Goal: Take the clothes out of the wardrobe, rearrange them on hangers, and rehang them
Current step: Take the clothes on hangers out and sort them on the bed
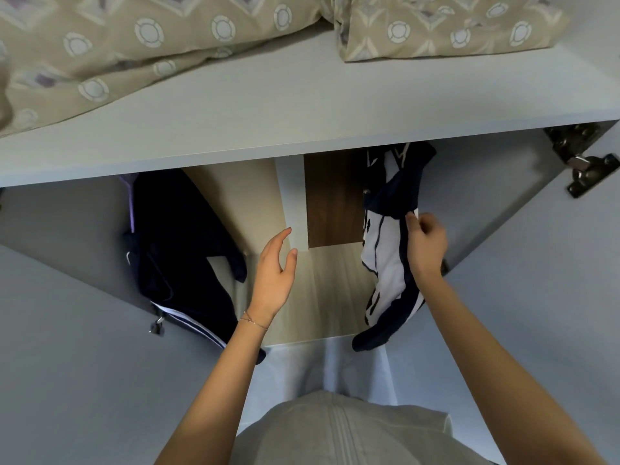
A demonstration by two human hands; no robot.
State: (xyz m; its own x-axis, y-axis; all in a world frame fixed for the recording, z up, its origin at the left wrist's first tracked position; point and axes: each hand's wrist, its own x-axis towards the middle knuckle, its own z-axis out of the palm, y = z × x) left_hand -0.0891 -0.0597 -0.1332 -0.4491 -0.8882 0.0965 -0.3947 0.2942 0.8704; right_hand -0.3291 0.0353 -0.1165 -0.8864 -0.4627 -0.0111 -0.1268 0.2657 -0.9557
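A navy-and-white garment (385,260) hangs at the right inside the open wardrobe, under the shelf. My right hand (426,243) pinches its navy shoulder edge with curled fingers. A dark navy jacket (181,250) with white stripes and a purple lining hangs at the left. My left hand (273,276) is raised between the two garments, fingers relaxed and apart, touching nothing. The hangers and the rail are hidden behind the shelf edge.
A pale shelf (302,129) spans the wardrobe above the clothes and carries beige patterned bedding (117,52). A metal door hinge (580,156) sticks out at the upper right. The wardrobe's light wooden floor (315,297) lies below my hands.
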